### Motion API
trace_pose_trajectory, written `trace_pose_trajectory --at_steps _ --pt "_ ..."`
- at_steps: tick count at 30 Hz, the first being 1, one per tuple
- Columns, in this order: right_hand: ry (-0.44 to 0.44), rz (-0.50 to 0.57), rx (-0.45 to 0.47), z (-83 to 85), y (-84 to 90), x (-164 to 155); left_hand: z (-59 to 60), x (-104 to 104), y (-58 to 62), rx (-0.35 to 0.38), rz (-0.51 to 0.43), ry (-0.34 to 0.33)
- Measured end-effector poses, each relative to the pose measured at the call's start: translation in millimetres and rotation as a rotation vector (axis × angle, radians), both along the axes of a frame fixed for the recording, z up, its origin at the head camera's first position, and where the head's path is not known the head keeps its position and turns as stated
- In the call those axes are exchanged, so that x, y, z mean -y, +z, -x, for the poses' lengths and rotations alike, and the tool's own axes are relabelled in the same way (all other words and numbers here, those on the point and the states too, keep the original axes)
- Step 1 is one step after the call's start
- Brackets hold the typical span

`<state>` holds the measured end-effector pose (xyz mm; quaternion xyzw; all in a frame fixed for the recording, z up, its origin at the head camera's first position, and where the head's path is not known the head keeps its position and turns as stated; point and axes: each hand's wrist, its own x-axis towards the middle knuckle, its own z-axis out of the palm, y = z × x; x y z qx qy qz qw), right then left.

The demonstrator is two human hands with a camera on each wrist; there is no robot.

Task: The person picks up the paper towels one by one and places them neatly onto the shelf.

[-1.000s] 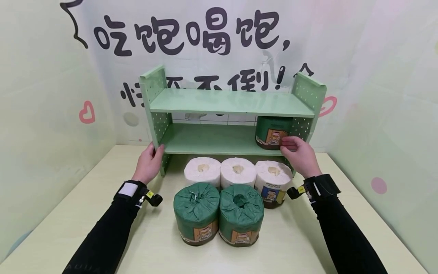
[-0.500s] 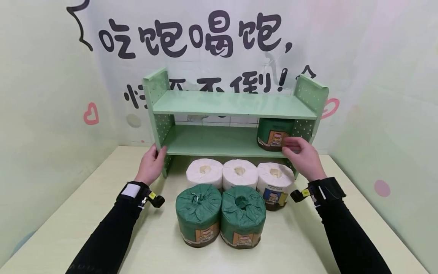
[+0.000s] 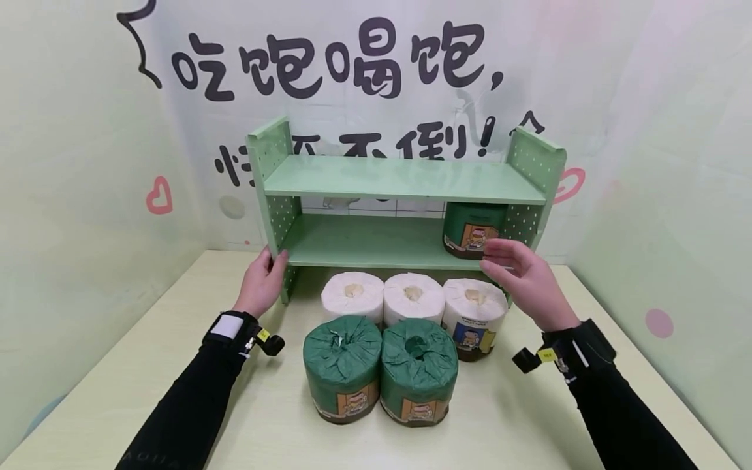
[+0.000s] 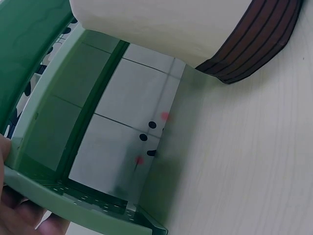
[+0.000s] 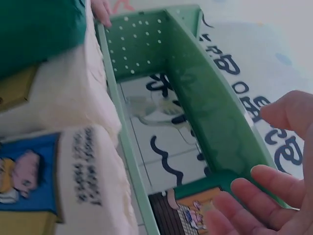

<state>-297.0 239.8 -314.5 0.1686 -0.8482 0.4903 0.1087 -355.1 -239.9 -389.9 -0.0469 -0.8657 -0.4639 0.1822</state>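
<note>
A small green two-tier shelf rack [image 3: 364,243] stands on the table. My left hand [image 3: 260,285] grips its left side panel, thumb at the front and fingers curled behind, as the left wrist view shows. On the lower tier, at the right end, sits a green-wrapped toilet roll [image 3: 467,225]. Beside it my right hand [image 3: 527,282] has its fingers relaxed and spread, with nothing held. In the right wrist view the fingertips overlap the printed picture on that green toilet roll [image 5: 198,208].
Three white toilet rolls [image 3: 401,305] stand in a row just before the rack. Two green-wrapped rolls, a left one [image 3: 343,375] and a right one [image 3: 418,378], stand side by side in front of them. A lettered wall sheet [image 3: 352,124] hangs behind.
My right hand has drawn back from the green toilet roll toward me, its fingers opening off the roll. My left hand stays on the rack. The view has shifted slightly.
</note>
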Motion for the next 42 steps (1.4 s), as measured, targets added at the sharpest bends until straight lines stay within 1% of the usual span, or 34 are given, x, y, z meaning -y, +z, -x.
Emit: trace_pose_trajectory --at_steps 5,11,16,21,26,31,35,38,42 --pt "0.106 -0.01 -0.005 -16.5 -5.6 5.8 -0.5 -1.6 1.4 0.0 0.002 -0.002" --pt "0.222 0.015 -0.001 -34.5 -12.3 11.3 0.4 -3.7 2.2 -0.002 -0.003 -0.007" --pt "0.29 0.024 0.012 -47.0 -20.8 14.9 1.1 -5.7 3.0 -0.003 -0.003 -0.008" --pt "0.318 -0.009 0.018 -60.2 -35.5 18.7 2.7 -6.2 4.2 -0.01 0.003 -0.007" --pt "0.326 -0.012 0.005 -72.2 -57.6 24.9 3.1 -4.9 2.1 -0.021 -0.005 -0.015" --pt "0.329 -0.011 -0.013 -79.4 -78.5 32.0 0.9 -2.7 -2.7 -0.015 -0.007 -0.015" --pt "0.349 -0.006 -0.014 -81.9 -89.6 36.0 -0.4 -1.4 -3.8 -0.012 0.0 -0.009" --pt "0.368 -0.013 0.011 -82.7 -95.6 38.5 -0.9 -0.7 -3.1 -0.013 0.005 -0.002" --pt "0.371 -0.023 0.077 -84.0 -100.1 41.4 -1.1 -0.4 -1.4 -0.013 0.007 0.0"
